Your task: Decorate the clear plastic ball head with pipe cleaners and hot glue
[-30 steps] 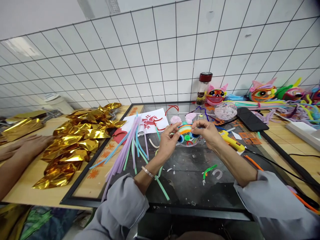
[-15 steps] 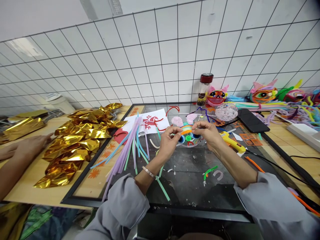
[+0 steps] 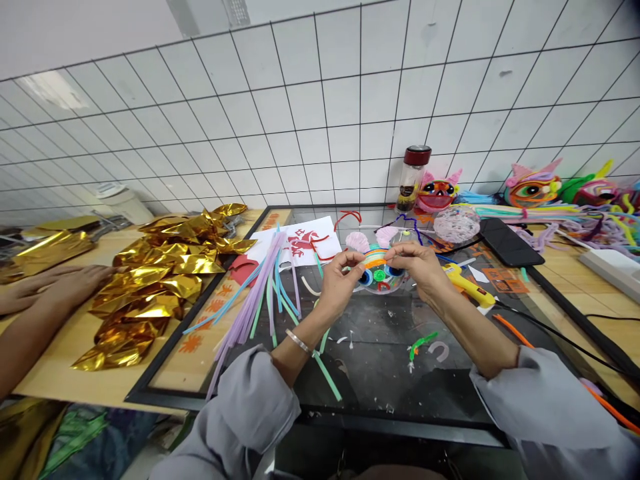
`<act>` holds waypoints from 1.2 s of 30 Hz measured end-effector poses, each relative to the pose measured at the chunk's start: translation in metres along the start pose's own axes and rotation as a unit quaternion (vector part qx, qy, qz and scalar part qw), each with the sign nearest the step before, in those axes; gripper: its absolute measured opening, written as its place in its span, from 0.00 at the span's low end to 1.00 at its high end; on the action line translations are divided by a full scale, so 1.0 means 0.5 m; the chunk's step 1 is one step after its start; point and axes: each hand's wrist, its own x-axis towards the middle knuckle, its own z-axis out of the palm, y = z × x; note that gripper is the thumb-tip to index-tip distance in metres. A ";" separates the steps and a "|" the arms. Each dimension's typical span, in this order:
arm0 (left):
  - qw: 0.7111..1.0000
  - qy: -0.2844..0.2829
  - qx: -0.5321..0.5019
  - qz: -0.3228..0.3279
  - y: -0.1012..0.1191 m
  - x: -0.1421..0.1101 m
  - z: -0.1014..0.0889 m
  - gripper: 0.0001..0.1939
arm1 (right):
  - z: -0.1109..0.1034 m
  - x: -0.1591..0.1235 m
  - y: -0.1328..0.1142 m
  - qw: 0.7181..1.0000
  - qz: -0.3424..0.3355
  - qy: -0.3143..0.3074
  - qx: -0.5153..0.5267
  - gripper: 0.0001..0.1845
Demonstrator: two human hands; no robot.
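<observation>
A clear round animal-head craft with pink ears, blue-ringed eyes and a green nose stands on the dark glass top. Across its brow curve bands of pipe cleaner, the front one an orange pipe cleaner. My left hand pinches the orange strip's left end between thumb and fingers. At the other end my right hand pinches it too, close above the right eye. Both hands partly cover the sides of the head.
Left of my hands lie purple, blue and green pipe cleaners and gold foil, with another person's hand beside the foil. Rightward are a yellow glue gun, its cord and a phone. A glass bottle stands behind.
The view has shifted slightly. Both hands keep their pinch at the brow of the animal head, with hardly any movement. The other person's hand rests slightly closer to the foil.
</observation>
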 end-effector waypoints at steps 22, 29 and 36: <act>0.995 -0.005 0.087 0.053 0.005 -0.002 -0.005 0.07 | -0.007 0.008 0.013 0.999 -0.033 -0.020 -0.019 0.04; 0.993 -0.004 0.103 0.055 0.009 -0.002 -0.005 0.10 | -0.006 0.005 0.009 0.999 -0.034 -0.014 -0.007 0.04; 0.993 -0.009 0.113 0.044 0.017 -0.007 -0.004 0.08 | -0.005 0.005 0.010 0.999 -0.036 -0.017 -0.014 0.03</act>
